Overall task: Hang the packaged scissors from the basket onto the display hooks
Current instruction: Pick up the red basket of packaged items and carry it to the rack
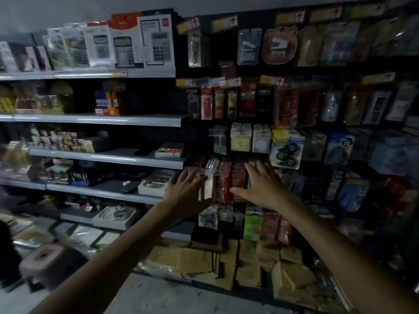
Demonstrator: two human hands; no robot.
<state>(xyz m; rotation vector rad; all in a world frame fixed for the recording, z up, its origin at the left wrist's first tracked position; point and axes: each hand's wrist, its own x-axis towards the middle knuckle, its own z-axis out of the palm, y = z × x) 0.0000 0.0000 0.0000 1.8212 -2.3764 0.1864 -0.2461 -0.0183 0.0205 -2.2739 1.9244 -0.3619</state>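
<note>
At 6 o'clock, flattened cardboard cartons (226,264) lie on the floor. Above them both bare arms reach forward. The left hand (183,191) is spread flat, fingers straight, against the left end of a row of hanging packs (224,180) and grips nothing. The right hand (260,186) is spread wide at the row's right end, thumb pointing to 9 o'clock, and is empty. The packs, at centre, are red card with clear fronts, and their contents are blurred. Boxed calculators (127,51) stand at 11 o'clock.
</note>
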